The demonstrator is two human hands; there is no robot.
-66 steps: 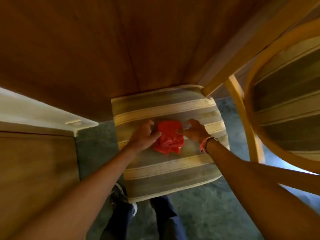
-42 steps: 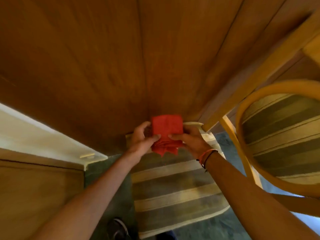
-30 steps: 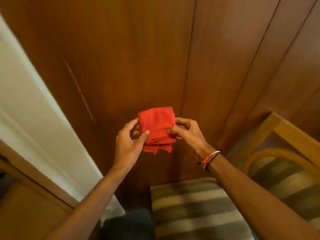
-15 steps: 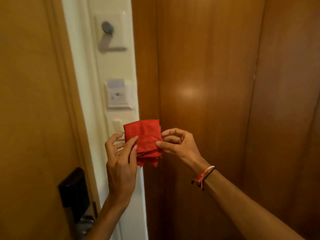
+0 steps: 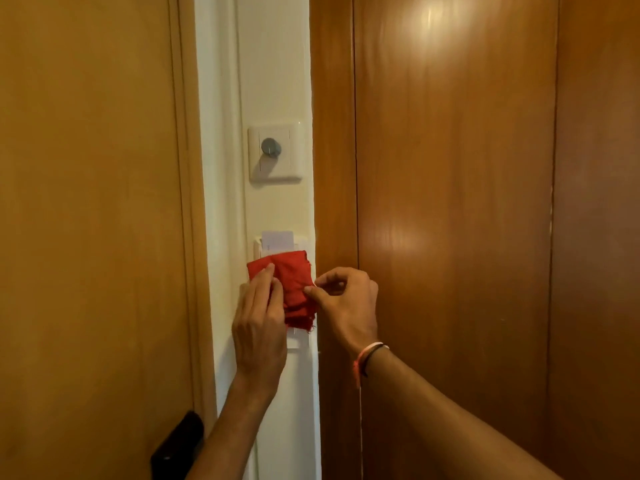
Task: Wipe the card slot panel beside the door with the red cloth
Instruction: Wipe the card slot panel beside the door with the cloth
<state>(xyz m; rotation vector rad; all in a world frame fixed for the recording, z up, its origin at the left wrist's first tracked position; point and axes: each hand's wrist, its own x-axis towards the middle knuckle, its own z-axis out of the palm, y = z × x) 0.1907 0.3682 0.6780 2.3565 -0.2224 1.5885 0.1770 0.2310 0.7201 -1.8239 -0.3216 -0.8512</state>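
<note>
The folded red cloth [image 5: 289,280] lies flat against the white card slot panel [image 5: 303,247] on the narrow cream wall strip beside the door. A white card [image 5: 277,241] sticks up out of the panel's top; most of the panel is hidden behind the cloth. My left hand [image 5: 259,323] presses the cloth's left side with flat fingers. My right hand [image 5: 346,304] pinches the cloth's right edge between thumb and fingers.
A white plate with a grey round knob [image 5: 275,152] sits above the panel. The light wooden door [image 5: 90,220] is on the left with a black lock handle [image 5: 178,448] low down. Dark wooden wall panels [image 5: 467,202] fill the right side.
Both hands lifted the cloth off the striped chair seat, carried it up and left, and now it is pressed onto the card slot panel. The view rose from the chair to the wall.
</note>
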